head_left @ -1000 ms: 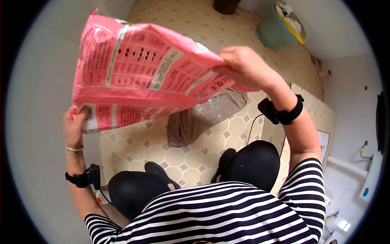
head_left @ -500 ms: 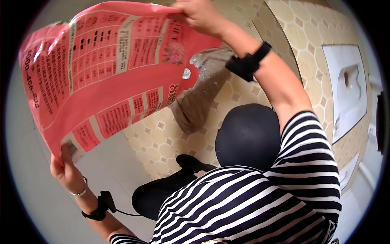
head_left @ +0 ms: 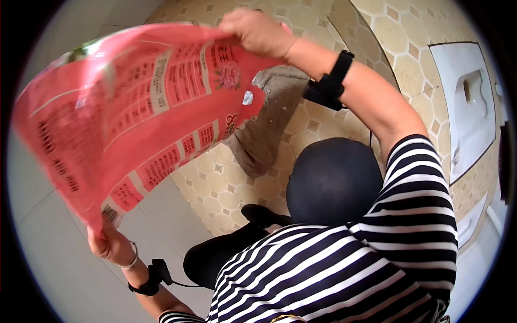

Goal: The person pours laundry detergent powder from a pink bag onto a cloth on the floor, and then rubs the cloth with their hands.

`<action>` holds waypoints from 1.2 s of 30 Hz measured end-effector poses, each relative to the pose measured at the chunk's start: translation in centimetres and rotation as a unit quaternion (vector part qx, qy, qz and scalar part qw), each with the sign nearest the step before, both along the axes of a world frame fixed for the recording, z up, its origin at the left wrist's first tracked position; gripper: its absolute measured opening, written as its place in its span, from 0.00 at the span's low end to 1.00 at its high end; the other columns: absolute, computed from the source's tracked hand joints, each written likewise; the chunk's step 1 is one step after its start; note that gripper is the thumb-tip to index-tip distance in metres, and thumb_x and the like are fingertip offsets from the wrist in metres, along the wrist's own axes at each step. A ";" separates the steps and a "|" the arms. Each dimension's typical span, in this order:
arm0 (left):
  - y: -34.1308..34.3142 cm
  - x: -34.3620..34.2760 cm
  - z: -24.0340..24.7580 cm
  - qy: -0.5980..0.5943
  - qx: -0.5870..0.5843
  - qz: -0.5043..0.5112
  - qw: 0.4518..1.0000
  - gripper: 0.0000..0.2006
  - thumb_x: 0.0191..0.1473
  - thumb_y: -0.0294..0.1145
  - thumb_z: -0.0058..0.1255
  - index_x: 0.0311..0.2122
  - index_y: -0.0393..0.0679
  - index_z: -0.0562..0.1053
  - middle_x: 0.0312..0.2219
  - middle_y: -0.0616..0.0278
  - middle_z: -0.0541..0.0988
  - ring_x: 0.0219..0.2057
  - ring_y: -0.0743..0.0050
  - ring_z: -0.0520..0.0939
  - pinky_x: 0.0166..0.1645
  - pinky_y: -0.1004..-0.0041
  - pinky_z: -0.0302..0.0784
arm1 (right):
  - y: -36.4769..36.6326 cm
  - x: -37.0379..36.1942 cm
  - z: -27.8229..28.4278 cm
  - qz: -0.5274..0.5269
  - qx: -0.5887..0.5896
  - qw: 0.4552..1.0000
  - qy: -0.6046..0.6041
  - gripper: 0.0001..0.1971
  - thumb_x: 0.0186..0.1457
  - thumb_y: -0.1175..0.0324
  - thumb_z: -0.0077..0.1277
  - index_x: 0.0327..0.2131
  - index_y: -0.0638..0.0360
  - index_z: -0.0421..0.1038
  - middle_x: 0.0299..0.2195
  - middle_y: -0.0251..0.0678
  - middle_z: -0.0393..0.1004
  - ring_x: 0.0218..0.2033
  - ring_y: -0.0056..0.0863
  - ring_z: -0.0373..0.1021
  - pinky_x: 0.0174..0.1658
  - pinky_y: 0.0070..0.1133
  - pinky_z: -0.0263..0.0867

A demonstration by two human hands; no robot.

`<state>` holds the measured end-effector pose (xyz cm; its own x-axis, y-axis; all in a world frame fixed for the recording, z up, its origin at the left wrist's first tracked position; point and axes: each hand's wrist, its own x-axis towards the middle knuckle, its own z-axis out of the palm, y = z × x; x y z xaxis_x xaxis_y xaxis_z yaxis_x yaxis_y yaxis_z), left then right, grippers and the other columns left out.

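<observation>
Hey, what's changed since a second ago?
In the picture, the pink bag has shifted left and its left end has dropped with your left hand; your right hand has moved up and left. The view has swung right, showing more of the squat toilet. Both hands still hold the bag, and the brown cloth still lies on the floor.

The large glossy pink plastic bag (head_left: pixel 126 145) carries rows of small dark print (head_left: pixel 160 165), a bold red-outlined numeral (head_left: pixel 230 119) and a striped barcode (head_left: pixel 111 214).
</observation>
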<state>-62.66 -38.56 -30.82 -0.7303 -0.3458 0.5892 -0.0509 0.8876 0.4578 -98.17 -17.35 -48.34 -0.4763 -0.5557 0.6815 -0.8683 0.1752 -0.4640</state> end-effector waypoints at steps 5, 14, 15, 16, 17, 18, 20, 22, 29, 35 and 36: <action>-1.3 2.6 -0.2 -0.172 -0.091 -0.076 0.978 0.07 0.50 0.14 0.42 0.34 0.34 0.70 0.28 0.62 0.75 0.27 0.76 0.72 0.35 0.78 0.68 | -0.3 0.3 2.0 0.070 0.097 0.993 0.021 0.06 0.44 0.69 0.48 0.29 0.49 0.70 0.30 0.25 0.70 0.38 0.29 0.66 0.39 0.25 0.65; -6.0 9.3 -8.8 -0.163 0.155 0.068 0.972 0.05 0.51 0.18 0.45 0.33 0.34 0.71 0.34 0.59 0.75 0.36 0.76 0.75 0.41 0.75 0.70 | -4.1 5.6 9.7 0.112 0.003 0.973 0.202 0.02 0.43 0.67 0.46 0.21 0.45 0.68 0.24 0.19 0.69 0.32 0.21 0.68 0.27 0.19 0.68; -6.8 9.4 -9.5 -0.150 0.162 0.071 0.973 0.05 0.51 0.18 0.45 0.33 0.34 0.71 0.34 0.59 0.75 0.36 0.76 0.75 0.41 0.75 0.70 | -4.7 4.9 9.1 0.119 0.008 0.970 0.214 0.02 0.43 0.67 0.46 0.21 0.45 0.68 0.24 0.19 0.69 0.32 0.21 0.68 0.27 0.19 0.68; -8.4 10.5 -10.8 -0.196 0.191 0.037 0.961 0.06 0.50 0.17 0.45 0.35 0.33 0.71 0.34 0.60 0.75 0.36 0.77 0.74 0.42 0.76 0.69 | -5.3 4.5 8.2 0.135 0.019 0.969 0.208 0.02 0.42 0.67 0.47 0.20 0.45 0.67 0.23 0.20 0.68 0.32 0.21 0.68 0.26 0.18 0.68; -10.3 11.7 -11.0 -0.244 0.212 0.005 0.946 0.08 0.49 0.16 0.45 0.36 0.32 0.71 0.34 0.61 0.75 0.36 0.77 0.74 0.43 0.76 0.68 | -6.7 4.5 8.0 0.150 0.021 0.968 0.199 0.03 0.41 0.67 0.47 0.19 0.45 0.66 0.23 0.20 0.68 0.31 0.21 0.68 0.26 0.17 0.68; -11.3 12.7 -12.3 -0.294 0.128 0.019 0.947 0.09 0.48 0.16 0.46 0.37 0.34 0.71 0.34 0.63 0.75 0.35 0.77 0.73 0.42 0.77 0.68 | -7.3 6.2 8.2 0.211 -0.017 0.956 0.201 0.05 0.37 0.68 0.49 0.17 0.49 0.62 0.20 0.23 0.64 0.27 0.24 0.65 0.23 0.20 0.65; -10.3 12.7 -13.6 -0.257 0.252 0.045 0.932 0.10 0.48 0.16 0.46 0.38 0.35 0.71 0.34 0.63 0.75 0.35 0.77 0.74 0.42 0.76 0.69 | -7.0 7.9 8.6 0.206 -0.009 0.965 0.162 0.06 0.38 0.68 0.49 0.17 0.50 0.62 0.20 0.25 0.64 0.27 0.26 0.65 0.24 0.22 0.64; -11.5 13.4 -14.1 -0.255 0.309 0.015 0.916 0.13 0.48 0.17 0.46 0.42 0.36 0.71 0.39 0.59 0.74 0.41 0.72 0.73 0.45 0.73 0.68 | -8.3 6.3 9.5 0.198 -0.024 0.971 0.130 0.06 0.37 0.69 0.51 0.18 0.51 0.62 0.21 0.27 0.64 0.28 0.28 0.64 0.26 0.23 0.64; -8.9 12.4 -15.1 -0.272 0.371 0.047 0.886 0.25 0.46 0.19 0.45 0.52 0.41 0.61 0.47 0.57 0.67 0.53 0.65 0.64 0.46 0.69 0.70 | -7.5 6.5 9.5 0.202 0.023 0.974 0.098 0.06 0.37 0.70 0.51 0.20 0.52 0.63 0.22 0.29 0.64 0.28 0.32 0.63 0.27 0.25 0.64; -14.8 12.7 -14.8 0.014 0.642 0.075 0.763 0.22 0.46 0.22 0.44 0.49 0.33 0.61 0.40 0.57 0.71 0.41 0.73 0.73 0.45 0.74 0.71 | -8.4 8.6 11.9 0.270 -0.023 0.958 0.098 0.07 0.39 0.73 0.53 0.21 0.55 0.64 0.21 0.32 0.62 0.27 0.32 0.62 0.28 0.26 0.61; -15.4 11.7 -14.5 0.054 0.661 0.055 0.747 0.21 0.46 0.22 0.44 0.49 0.33 0.61 0.40 0.57 0.71 0.41 0.73 0.73 0.45 0.74 0.71 | -8.1 7.8 12.3 0.278 -0.027 0.957 0.080 0.08 0.37 0.74 0.54 0.22 0.57 0.65 0.21 0.33 0.63 0.27 0.33 0.62 0.28 0.26 0.60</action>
